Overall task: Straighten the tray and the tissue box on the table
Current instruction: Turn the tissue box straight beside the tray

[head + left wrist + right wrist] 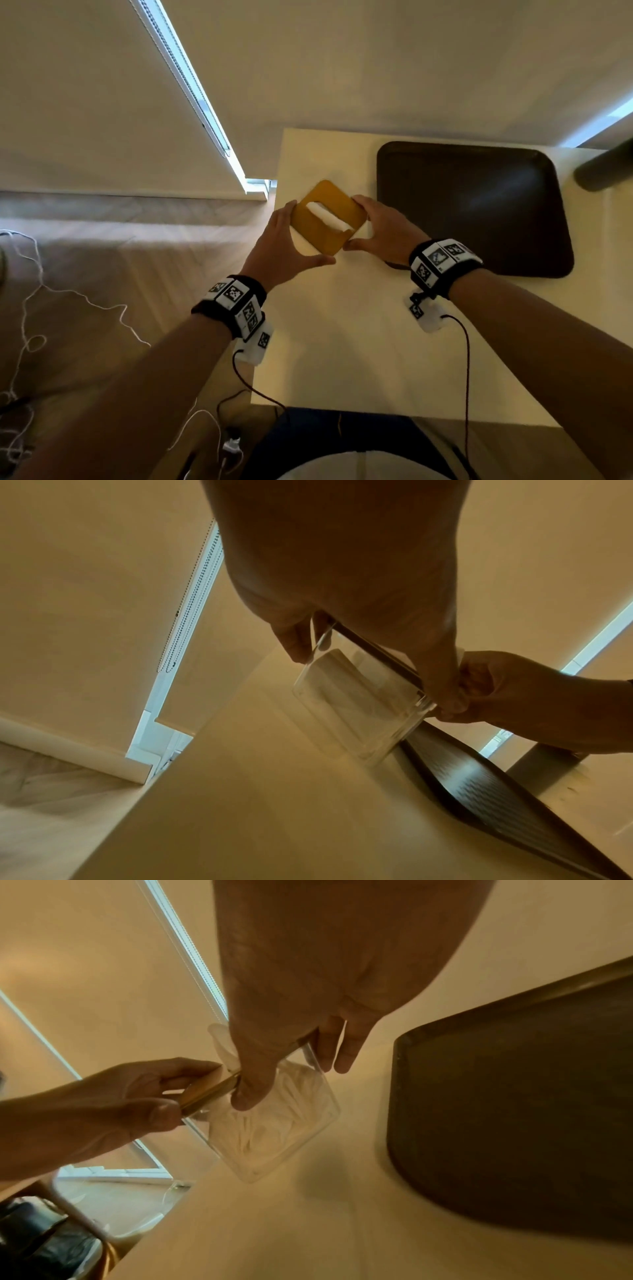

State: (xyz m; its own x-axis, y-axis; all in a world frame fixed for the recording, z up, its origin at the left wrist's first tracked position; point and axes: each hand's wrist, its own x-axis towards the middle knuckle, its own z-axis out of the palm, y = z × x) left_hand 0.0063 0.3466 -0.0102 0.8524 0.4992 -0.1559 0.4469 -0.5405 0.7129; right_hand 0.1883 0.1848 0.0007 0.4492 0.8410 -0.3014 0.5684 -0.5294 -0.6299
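1. Two hands hold the tissue box [327,216] between them near the left edge of the pale surface [342,342]; its sides run askew to that edge.
2. Tissue box, top: an ochre, wood-toned lid with rounded corners and a long oval slot through which white tissue shows.
3. Tissue box, body: clear plastic walls [356,710], as seen from the left wrist view; crumpled white tissues [274,1118] fill the inside in the right wrist view.
4. Left hand [284,243]: fingers curled along the box's left side, thumb stretched under its near corner, so the hand is clamped on the box.
5. Right hand [383,229]: fingers wrapped over the lid's right edge, thumb against the near right corner; also clamped on the box.
6. Whether the box's base touches the surface cannot be told; the wrist views suggest it is tilted.
7. Tray [479,205]: dark brown, rectangular with rounded corners and a low raised rim, lying flat on the surface just right of the box, its near left corner hidden under the right wrist.
8. Tray floor: a fine woven texture shows in the left wrist view [486,791].
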